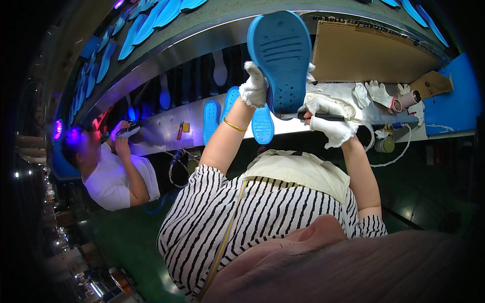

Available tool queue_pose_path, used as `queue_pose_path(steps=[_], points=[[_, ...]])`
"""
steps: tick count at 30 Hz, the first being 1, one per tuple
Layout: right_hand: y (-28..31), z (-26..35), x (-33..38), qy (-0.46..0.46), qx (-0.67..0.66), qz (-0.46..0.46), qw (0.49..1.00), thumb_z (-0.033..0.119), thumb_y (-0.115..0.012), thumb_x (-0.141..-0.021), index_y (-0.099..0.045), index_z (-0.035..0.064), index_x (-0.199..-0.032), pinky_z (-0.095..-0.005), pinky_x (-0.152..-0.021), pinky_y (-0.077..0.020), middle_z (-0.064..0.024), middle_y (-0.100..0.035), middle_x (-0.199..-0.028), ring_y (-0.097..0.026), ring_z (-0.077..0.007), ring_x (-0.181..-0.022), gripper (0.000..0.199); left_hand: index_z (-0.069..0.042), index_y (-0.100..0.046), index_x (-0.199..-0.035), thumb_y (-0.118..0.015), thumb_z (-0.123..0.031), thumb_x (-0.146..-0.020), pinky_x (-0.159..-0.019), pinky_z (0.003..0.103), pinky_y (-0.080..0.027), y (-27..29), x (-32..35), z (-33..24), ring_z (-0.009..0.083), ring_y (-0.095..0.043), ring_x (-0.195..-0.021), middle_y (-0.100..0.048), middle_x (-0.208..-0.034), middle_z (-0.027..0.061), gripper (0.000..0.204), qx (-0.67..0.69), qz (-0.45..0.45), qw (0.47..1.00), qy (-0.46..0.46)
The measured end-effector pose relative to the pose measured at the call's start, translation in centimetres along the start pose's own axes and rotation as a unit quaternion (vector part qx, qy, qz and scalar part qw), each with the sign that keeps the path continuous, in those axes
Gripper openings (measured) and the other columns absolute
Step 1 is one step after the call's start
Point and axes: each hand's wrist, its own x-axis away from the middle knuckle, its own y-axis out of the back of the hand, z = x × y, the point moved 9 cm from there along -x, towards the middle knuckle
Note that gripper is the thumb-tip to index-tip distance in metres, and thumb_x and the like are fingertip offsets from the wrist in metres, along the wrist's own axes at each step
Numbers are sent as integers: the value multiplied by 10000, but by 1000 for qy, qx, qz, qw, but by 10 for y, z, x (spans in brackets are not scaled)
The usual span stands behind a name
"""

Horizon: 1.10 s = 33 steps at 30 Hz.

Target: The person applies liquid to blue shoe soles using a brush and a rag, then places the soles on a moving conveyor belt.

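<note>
My left hand (254, 85), in a white glove with a gold bangle at the wrist, grips the left edge of a large blue shoe sole (280, 60), held upright with its grooved underside facing me. My right hand (328, 118), also in a white glove, is closed around a black pen-like tool (323, 117) whose tip touches the sole's lower edge. A white shoe piece (336, 104) lies just behind the right hand. My striped sleeves and a cream apron fill the lower middle.
Two more blue soles (211, 121) (262, 125) lie on the metal bench (161, 126). Behind it a conveyor carries several blue soles (151, 22). Cardboard (364, 53), spare white gloves (379, 93), tape rolls (411, 98) and a small tin (385, 145) sit at the right. A co-worker in white (116, 177) works at the left.
</note>
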Motion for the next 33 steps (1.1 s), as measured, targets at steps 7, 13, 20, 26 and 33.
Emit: queue_pose_path(steps=[7,13,20,26,33], points=[[4,32,5,81,18,0,997,5,-615,-693,-610,16,-782,-284,-688,-491,-93,-609,-868,-604,-183,-828,90,-21,-492,-1273,-520,-785,-696,-834,377,-550,24,2,20,238,-635,-963,-607,-1123,171,958,-170,-77,974,127],[-18,35,2,197,135,29,971,-27,-621,-680,-594,40,-809,-284,-740,-475,-44,-601,-808,-571,-156,-800,148,-49,-544,-1213,-496,-641,-866,-784,313,-526,32,-4,36,142,-602,-863,-615,-1033,90,688,-229,-103,930,269],[-1,42,0,145,160,-16,976,0,-604,-693,-592,23,-804,-280,-695,-496,-62,-580,-924,-565,-131,-805,114,-108,-428,-1384,-504,-665,-841,-874,342,-503,21,-8,40,173,-589,-992,-577,-1205,119,781,-204,-86,923,315],[6,57,0,193,90,39,976,-4,-586,-640,-596,18,-768,-303,-762,-474,-82,-592,-853,-575,-185,-821,130,-131,-405,-1400,-471,-694,-833,-862,319,-512,12,-11,33,180,-594,-999,-571,-1205,132,802,-242,-70,933,256],[12,64,7,190,153,31,969,-44,-626,-692,-580,31,-768,-302,-740,-489,-61,-611,-822,-591,-173,-815,117,-48,-522,-1254,-457,-706,-821,-670,320,-581,39,-7,33,207,-664,-805,-648,-1007,146,790,-221,-108,938,243]])
